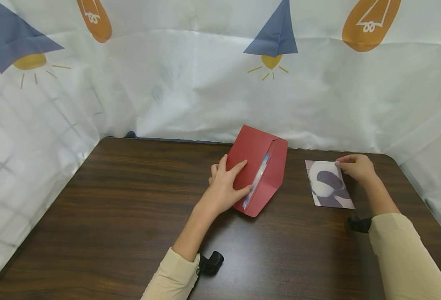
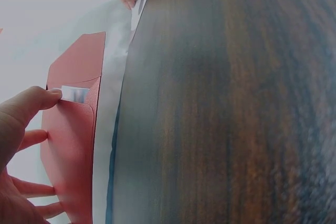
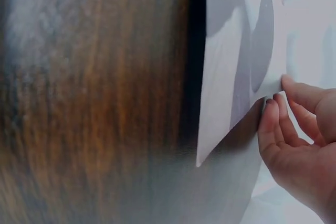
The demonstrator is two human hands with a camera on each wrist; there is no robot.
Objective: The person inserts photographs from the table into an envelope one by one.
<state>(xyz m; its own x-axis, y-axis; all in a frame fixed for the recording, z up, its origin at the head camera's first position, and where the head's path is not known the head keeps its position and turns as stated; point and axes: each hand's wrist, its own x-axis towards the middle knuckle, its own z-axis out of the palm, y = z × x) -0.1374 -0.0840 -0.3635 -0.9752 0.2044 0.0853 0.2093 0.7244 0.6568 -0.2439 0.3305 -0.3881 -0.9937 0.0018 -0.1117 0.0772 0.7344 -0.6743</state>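
A red envelope [image 1: 252,158] sits slanted near the back middle of the table, its flap folded out to the right. A strip of pale, bluish paper [image 1: 257,181] shows in its slot. My left hand [image 1: 225,187] rests on the envelope with fingers spread, the thumb at the slot's edge. That thumb [image 2: 39,100] touches beside the pale paper in the left wrist view. Over at the right, my right hand [image 1: 357,166] pinches the top right corner of a card [image 1: 325,185] printed in white and grey-purple. In the right wrist view the card [image 3: 236,61] is tilted above the wood.
The dark wooden table [image 1: 111,216] reaches back to a white curtain [image 1: 205,91] with lamp and bulb prints. A black wrist camera [image 1: 210,263] sits on the left wrist, another [image 1: 359,224] on the right.
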